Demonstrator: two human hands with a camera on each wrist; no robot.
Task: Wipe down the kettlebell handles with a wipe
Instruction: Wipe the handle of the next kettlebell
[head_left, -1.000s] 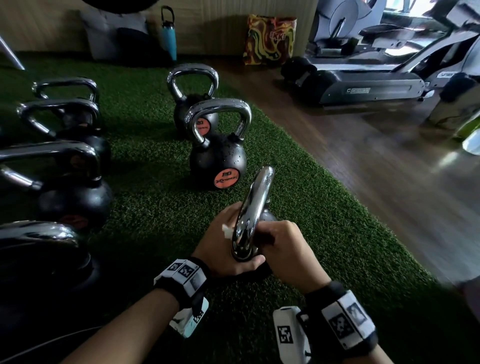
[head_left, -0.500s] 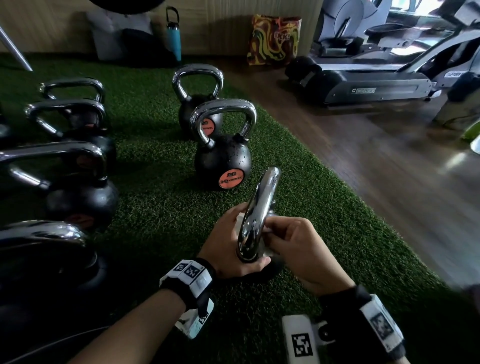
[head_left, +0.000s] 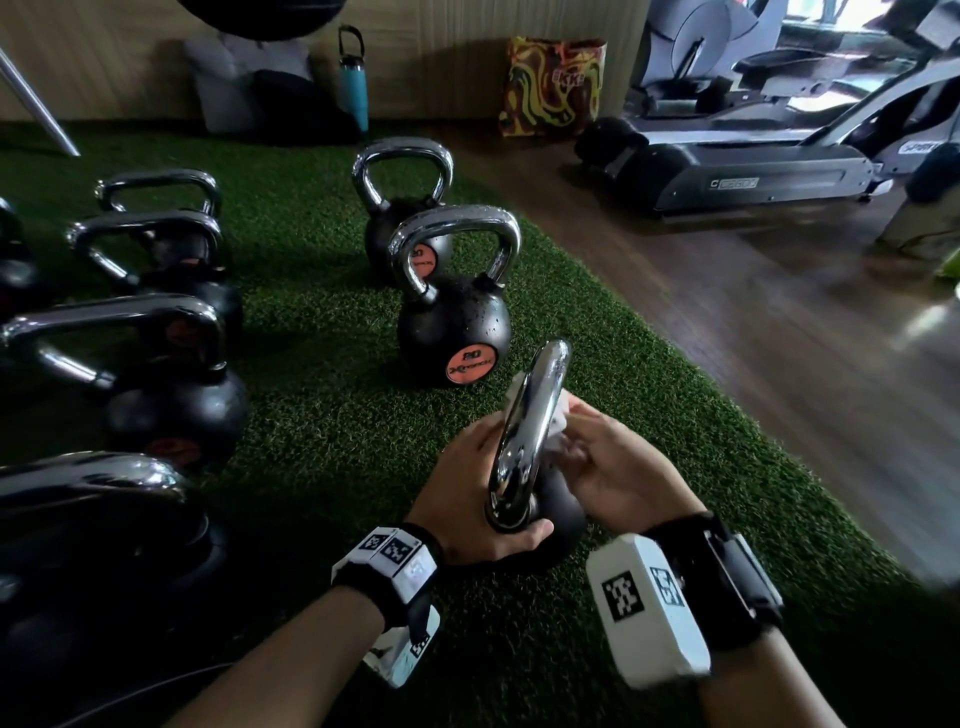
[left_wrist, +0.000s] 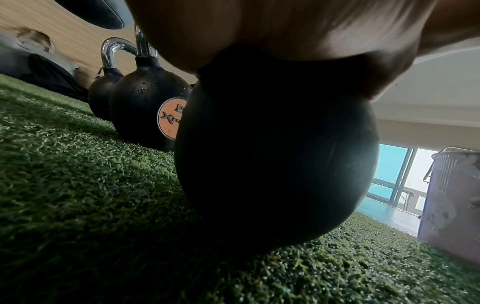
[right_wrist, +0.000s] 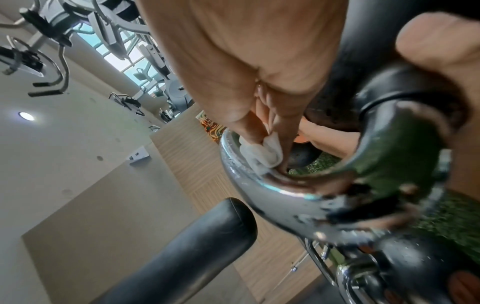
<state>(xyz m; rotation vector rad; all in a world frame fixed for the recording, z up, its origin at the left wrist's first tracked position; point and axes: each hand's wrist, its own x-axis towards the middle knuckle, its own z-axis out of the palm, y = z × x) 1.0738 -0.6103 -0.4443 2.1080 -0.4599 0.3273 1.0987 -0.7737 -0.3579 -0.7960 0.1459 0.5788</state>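
Down on the green artificial turf (head_left: 332, 415), the black round kettlebell with the chrome loop handle (head_left: 530, 431) stands upright right in front of the person, and both hands are on it. The left hand (head_left: 467, 499) cups the base of that handle where it meets the ball, thumb curled round the near side, fingers wrapped behind, holding it steady. The right hand (head_left: 618, 467) has its fingers pinched on a crumpled white wipe (right_wrist: 262, 152), pressing it against the inner side of the handle near the top of the loop (the right wrist view shows droplets beading on the chrome there). Just beyond sits a second black kettlebell with an orange round label (head_left: 454, 332), wet spots on its ball, and another behind it (head_left: 400, 208). More chrome-handled kettlebells (head_left: 156, 364) line up on the left. A teal water bottle (head_left: 353, 83) and a yellow-and-red patterned bag (head_left: 550, 85) stand by the wooden wall, and a grey treadmill (head_left: 748, 171) on the wood floor.
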